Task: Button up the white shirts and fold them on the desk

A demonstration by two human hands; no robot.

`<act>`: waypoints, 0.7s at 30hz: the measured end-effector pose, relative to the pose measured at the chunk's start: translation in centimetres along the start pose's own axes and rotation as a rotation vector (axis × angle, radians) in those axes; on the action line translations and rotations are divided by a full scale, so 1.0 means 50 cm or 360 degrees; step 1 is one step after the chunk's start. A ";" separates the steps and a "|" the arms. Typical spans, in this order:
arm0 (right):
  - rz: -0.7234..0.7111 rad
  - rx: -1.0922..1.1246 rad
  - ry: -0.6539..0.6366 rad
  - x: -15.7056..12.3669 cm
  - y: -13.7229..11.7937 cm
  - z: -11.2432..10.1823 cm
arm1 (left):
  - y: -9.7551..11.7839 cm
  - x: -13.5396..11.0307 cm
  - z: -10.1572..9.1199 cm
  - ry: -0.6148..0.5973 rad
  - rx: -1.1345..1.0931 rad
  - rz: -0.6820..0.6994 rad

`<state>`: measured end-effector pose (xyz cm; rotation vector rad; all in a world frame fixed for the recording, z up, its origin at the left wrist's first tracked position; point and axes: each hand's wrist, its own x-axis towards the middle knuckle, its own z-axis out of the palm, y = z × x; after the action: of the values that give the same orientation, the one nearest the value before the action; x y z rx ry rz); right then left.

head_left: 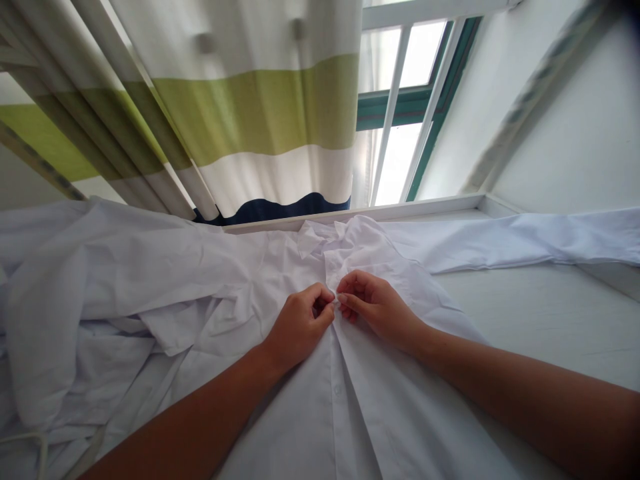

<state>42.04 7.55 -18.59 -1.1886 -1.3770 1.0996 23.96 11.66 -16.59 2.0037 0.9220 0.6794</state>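
A white long-sleeved shirt [400, 400] lies spread out in front of me, its collar [320, 237] toward the far edge. My left hand [300, 327] is closed, thumb and forefinger pinching the shirt's front edge. Opposite it, almost touching, my right hand [373, 303] pinches the other front edge, its remaining fingers curled. Whatever small part sits between the fingertips is hidden. Below the hands the two front panels part, and a small button [337, 390] shows on the left one. One sleeve [515, 240] stretches out to the right.
More crumpled white cloth [45, 320] is heaped on the left, with a pale cord or hanger-like loop [37, 440] at its lower corner. The white board surface [550, 313] has a raised rim at the back. Beyond it hang striped curtains [255, 113] beside a barred window [400, 147].
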 end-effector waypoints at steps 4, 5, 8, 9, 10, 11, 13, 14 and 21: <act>-0.0005 0.0002 0.0013 0.001 0.002 0.000 | 0.002 0.001 -0.001 0.0004 -0.0030 0.0009; -0.0005 0.0005 0.0016 0.002 0.002 0.000 | 0.002 0.001 -0.002 0.0003 -0.0030 0.0014; -0.0006 0.0023 0.0019 0.002 0.001 0.001 | 0.003 0.001 -0.002 0.0003 -0.0022 0.0026; -0.0009 0.0025 0.0020 0.002 0.001 0.001 | 0.003 0.001 -0.002 0.0008 -0.0021 0.0028; -0.0012 0.0025 0.0019 0.002 0.001 0.001 | 0.002 0.001 -0.002 0.0015 -0.0020 0.0027; -0.0014 0.0024 0.0019 0.002 0.001 0.001 | 0.001 0.001 -0.001 0.0022 -0.0018 0.0026; -0.0017 0.0022 0.0018 0.002 0.002 0.001 | 0.000 0.001 0.000 0.0028 -0.0013 0.0022; -0.0017 0.0024 0.0020 0.002 0.002 0.001 | 0.000 0.002 0.000 0.0028 -0.0009 0.0021; -0.0008 0.0018 -0.0004 0.001 0.001 0.002 | 0.003 0.003 -0.002 -0.0007 0.0132 0.0044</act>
<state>41.96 7.58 -18.63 -1.1752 -1.3731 1.1042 24.01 11.76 -16.39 2.0934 0.9350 0.6612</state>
